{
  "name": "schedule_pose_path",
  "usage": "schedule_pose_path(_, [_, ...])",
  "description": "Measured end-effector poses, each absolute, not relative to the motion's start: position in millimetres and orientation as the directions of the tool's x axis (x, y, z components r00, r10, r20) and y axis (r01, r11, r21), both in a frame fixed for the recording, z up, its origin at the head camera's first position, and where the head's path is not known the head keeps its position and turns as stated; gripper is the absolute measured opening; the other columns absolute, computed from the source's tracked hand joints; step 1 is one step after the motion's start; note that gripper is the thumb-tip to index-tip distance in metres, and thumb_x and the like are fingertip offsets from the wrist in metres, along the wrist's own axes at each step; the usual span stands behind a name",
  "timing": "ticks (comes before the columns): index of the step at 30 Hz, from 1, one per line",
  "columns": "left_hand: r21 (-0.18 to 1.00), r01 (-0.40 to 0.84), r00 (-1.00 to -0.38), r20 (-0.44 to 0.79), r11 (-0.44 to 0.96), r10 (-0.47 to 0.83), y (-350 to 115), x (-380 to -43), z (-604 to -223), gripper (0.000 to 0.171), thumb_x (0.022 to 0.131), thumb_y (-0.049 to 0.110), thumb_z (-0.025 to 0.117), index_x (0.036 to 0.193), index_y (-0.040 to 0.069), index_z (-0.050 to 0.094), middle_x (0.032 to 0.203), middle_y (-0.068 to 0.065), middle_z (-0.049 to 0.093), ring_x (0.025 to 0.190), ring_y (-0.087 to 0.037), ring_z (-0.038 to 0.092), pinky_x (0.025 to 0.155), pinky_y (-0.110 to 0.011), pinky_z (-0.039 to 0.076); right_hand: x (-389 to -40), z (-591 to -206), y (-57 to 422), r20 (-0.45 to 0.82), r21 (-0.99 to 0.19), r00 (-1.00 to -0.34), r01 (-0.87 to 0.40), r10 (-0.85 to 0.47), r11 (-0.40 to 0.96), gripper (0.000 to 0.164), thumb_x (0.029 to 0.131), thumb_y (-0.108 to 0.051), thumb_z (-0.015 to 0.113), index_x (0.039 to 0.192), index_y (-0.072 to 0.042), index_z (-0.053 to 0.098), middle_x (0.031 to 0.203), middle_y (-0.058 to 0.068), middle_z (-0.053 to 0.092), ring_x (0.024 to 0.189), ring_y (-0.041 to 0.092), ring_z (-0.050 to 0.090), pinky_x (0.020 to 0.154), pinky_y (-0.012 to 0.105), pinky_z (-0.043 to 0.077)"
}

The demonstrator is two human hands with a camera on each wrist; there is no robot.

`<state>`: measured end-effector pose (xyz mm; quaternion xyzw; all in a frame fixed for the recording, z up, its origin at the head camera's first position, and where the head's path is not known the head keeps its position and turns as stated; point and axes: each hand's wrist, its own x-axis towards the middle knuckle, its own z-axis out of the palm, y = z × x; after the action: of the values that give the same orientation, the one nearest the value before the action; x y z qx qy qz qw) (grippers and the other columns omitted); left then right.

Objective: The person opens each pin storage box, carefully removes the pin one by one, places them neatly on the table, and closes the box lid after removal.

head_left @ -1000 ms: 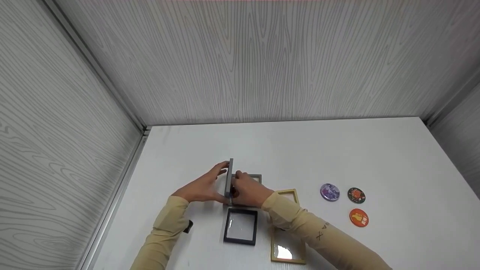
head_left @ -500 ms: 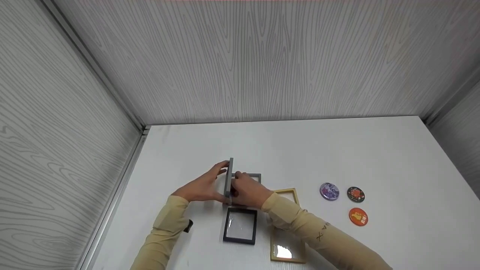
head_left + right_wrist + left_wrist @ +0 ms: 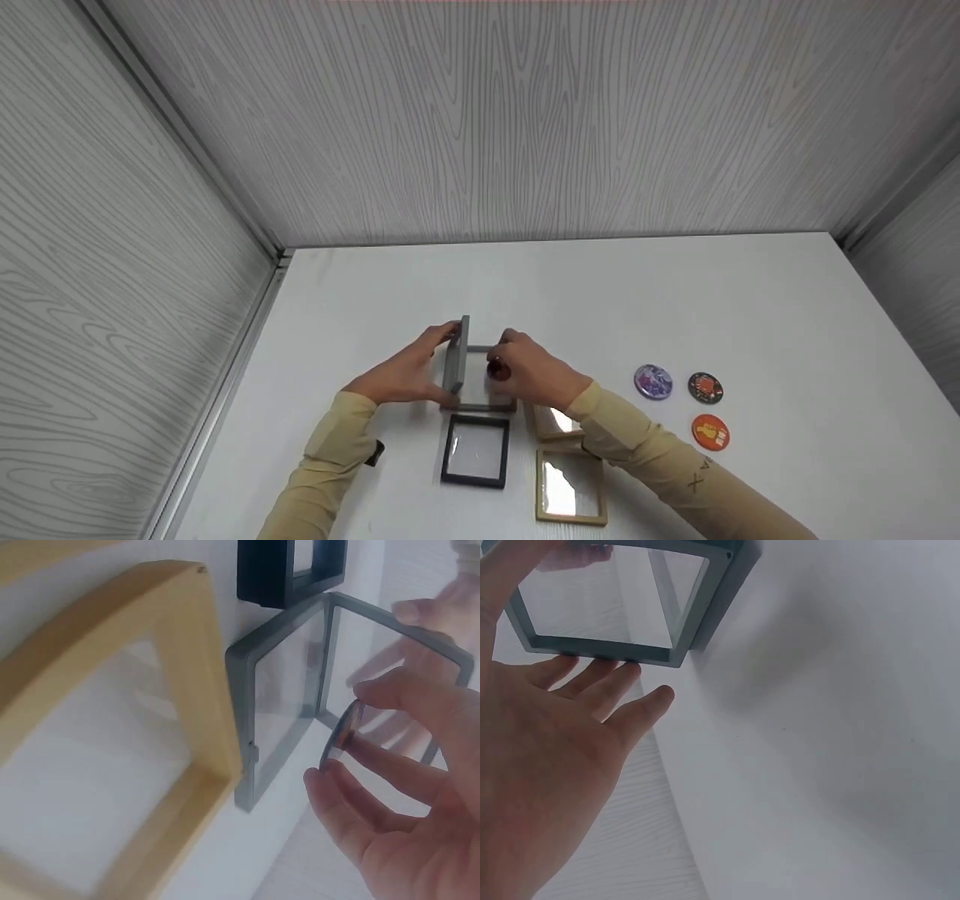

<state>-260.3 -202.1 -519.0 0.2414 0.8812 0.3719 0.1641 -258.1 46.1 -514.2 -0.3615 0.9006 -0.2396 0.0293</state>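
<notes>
A hinged grey display frame with clear film stands unfolded on the white table, one half flat and the other upright. My left hand holds the upright half, thumb at its near end and fingertips at its far end. In the left wrist view, the fingers press along the frame's edge. My right hand pinches a round button badge by its rim, tilted on edge, above the flat half. The badge's face is mostly hidden.
A black display frame lies just in front of the grey one. To its right is an unfolded gold-coloured frame, partly under my right forearm. Purple, dark and orange badges lie farther right.
My right hand has moved right, away from the upright half, with the badge now visible in its fingers. The upright half leans slightly more; my left hand stays on it.
</notes>
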Motion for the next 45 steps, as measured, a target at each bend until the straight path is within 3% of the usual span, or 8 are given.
schedule_pose_path(11, [0.693, 0.326, -0.831, -0.115, 0.643, 0.545, -194, -258, -515, 0.116, 0.068, 0.034, 0.089, 0.157, 0.028, 0.015, 0.156, 0.004, 0.028, 0.147, -0.017, 0.028, 0.119, -0.046, 0.032, -234, -497, 126, 0.132, -0.527, -0.84, -0.509, -0.527, 0.68, 0.024, 0.081, -0.011, 0.073, 0.102, 0.001, 0.072, 0.095, 0.01, 0.061, 0.086, 0.016, 0.053, 0.072, 0.026, 0.049])
schedule_pose_path(20, [0.67, 0.362, -0.824, -0.095, 0.648, 0.559, -187, -262, -513, 0.112, 0.067, 0.029, 0.089, 0.156, 0.026, 0.021, 0.154, 0.003, 0.03, 0.143, -0.018, 0.034, 0.117, -0.043, 0.035, -210, -507, 184, 0.055, -0.537, -0.893, -0.404, -0.447, 0.741, 0.022, 0.081, -0.005, 0.071, 0.101, 0.001, 0.071, 0.094, 0.01, 0.059, 0.081, 0.015, 0.053, 0.068, 0.024, 0.048])
schedule_pose_path(33, [0.622, 0.374, -0.813, -0.138, 0.688, 0.566, -175, -262, -520, 0.112, 0.071, 0.039, 0.087, 0.157, 0.014, 0.019, 0.156, 0.0, 0.027, 0.143, -0.019, 0.035, 0.115, -0.042, 0.038, -183, -534, 216, 0.024, -0.456, -0.935, -0.326, -0.355, 0.828, 0.02, 0.077, -0.008, 0.075, 0.096, -0.004, 0.071, 0.092, 0.003, 0.061, 0.085, 0.012, 0.051, 0.071, 0.028, 0.049])
schedule_pose_path(45, [0.604, 0.379, -0.812, -0.146, 0.701, 0.565, -169, -260, -526, 0.113, 0.071, 0.043, 0.086, 0.157, 0.011, 0.021, 0.157, -0.001, 0.025, 0.146, -0.018, 0.03, 0.118, -0.042, 0.035, -176, -544, 219, -0.032, -0.413, -0.958, -0.246, -0.284, 0.877, 0.021, 0.079, -0.009, 0.076, 0.099, -0.004, 0.07, 0.094, 0.007, 0.056, 0.087, 0.018, 0.052, 0.074, 0.037, 0.052])
